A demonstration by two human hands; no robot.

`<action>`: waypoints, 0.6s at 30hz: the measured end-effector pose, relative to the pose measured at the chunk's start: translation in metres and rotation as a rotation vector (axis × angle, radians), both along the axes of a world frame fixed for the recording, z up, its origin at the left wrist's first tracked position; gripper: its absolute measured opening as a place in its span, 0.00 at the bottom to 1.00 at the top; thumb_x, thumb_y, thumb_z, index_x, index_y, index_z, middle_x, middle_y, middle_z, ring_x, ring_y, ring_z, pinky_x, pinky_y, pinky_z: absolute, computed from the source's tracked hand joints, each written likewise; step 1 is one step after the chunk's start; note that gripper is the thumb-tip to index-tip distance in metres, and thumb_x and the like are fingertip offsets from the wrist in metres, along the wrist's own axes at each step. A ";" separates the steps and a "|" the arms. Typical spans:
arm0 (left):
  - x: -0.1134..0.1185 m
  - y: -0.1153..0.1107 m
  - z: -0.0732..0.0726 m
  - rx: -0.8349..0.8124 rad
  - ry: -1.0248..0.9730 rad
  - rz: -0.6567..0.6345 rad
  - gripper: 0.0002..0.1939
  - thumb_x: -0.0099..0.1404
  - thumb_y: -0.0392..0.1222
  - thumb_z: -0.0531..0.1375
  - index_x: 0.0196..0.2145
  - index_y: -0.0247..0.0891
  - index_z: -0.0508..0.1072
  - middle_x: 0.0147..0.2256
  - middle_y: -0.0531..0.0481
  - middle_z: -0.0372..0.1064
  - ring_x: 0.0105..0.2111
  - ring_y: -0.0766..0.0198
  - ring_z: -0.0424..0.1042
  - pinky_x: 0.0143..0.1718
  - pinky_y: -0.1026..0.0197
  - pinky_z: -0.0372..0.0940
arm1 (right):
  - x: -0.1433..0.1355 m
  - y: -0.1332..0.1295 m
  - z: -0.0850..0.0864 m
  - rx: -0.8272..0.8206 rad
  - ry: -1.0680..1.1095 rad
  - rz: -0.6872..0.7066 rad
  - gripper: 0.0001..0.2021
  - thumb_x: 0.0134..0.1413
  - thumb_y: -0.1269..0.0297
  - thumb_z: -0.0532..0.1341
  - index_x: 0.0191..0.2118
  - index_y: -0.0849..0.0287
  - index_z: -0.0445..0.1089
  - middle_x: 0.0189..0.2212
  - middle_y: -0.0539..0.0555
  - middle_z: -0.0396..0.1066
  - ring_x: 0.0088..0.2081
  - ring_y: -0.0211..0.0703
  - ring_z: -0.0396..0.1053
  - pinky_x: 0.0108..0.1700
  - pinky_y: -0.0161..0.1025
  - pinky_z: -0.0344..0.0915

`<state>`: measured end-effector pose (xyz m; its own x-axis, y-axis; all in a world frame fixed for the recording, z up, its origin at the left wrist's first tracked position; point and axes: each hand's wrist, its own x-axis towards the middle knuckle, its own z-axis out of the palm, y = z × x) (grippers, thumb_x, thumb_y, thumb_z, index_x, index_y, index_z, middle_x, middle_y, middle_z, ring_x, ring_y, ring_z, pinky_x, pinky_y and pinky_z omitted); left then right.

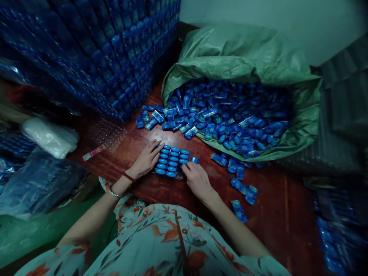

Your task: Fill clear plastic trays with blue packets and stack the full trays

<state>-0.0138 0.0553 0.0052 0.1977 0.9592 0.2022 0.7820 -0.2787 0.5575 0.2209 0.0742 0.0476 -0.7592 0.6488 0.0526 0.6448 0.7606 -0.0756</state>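
Note:
A clear plastic tray [179,176] lies on the table, filled with rows of small glossy blue packs [173,158] standing on end. My left hand [148,157] rests along the tray's left side, its fingers stretched out over the edge packs. At the lower right corner, my right hand [198,178] has its fingers curled together on a blue pack, mostly hidden beneath them. Just above that hand, a loose blue pack [194,159] lies beside the tray.
Behind the tray, a big green woven sack [241,63] spills blue packs onto the wooden table [276,214]. Tall stacks of packed blue goods [129,57] rise at the left. An unfilled clear tray [107,134] and a pink strip [94,152] lie nearby. Another person's arm [13,113] shows at far left.

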 end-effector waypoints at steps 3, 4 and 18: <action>0.007 -0.008 -0.001 -0.015 -0.031 0.026 0.23 0.70 0.40 0.43 0.62 0.42 0.52 0.59 0.43 0.51 0.61 0.55 0.47 0.60 0.44 0.50 | -0.010 0.007 0.008 -0.025 -0.125 0.106 0.10 0.55 0.78 0.52 0.34 0.60 0.69 0.31 0.56 0.67 0.34 0.45 0.64 0.36 0.40 0.60; 0.010 -0.011 -0.001 -0.020 -0.040 0.047 0.23 0.70 0.40 0.43 0.62 0.42 0.51 0.59 0.43 0.51 0.61 0.55 0.47 0.60 0.44 0.49 | -0.011 0.009 0.009 -0.031 -0.138 0.120 0.10 0.55 0.78 0.53 0.34 0.60 0.69 0.32 0.56 0.67 0.35 0.45 0.65 0.36 0.40 0.61; 0.021 0.095 0.035 0.007 -0.029 -0.041 0.15 0.69 0.43 0.47 0.44 0.36 0.70 0.40 0.45 0.69 0.42 0.61 0.68 0.44 0.58 0.64 | 0.039 0.038 -0.031 -0.174 0.313 -0.612 0.16 0.59 0.58 0.52 0.48 0.60 0.66 0.41 0.60 0.69 0.41 0.48 0.70 0.38 0.42 0.66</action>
